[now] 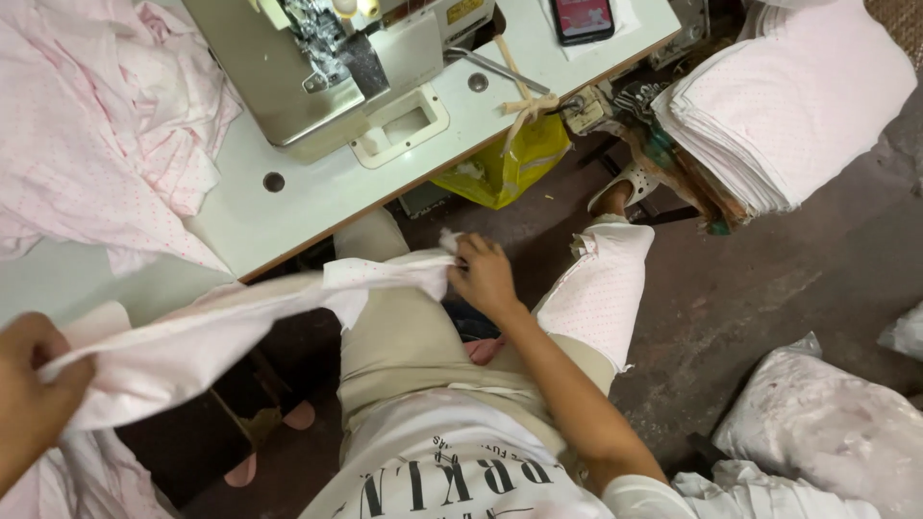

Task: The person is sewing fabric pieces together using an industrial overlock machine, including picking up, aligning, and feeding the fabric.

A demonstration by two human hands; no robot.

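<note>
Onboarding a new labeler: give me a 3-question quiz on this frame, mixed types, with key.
1. True or false: both hands grip the same pink cloth.
2. Where does the phone lie? A) on the floor B) on the white table C) on the person's lap
3. What sits at the right edge, past the table?

Key:
1. True: left hand and right hand hold its two ends.
2. B
3. A stack of pink fabric pieces.

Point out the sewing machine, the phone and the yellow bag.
sewing machine [317, 72], head view, on its metal body.
phone [582, 17], head view, middle of its lit screen.
yellow bag [510, 163], head view, on its front face under the table edge.
</note>
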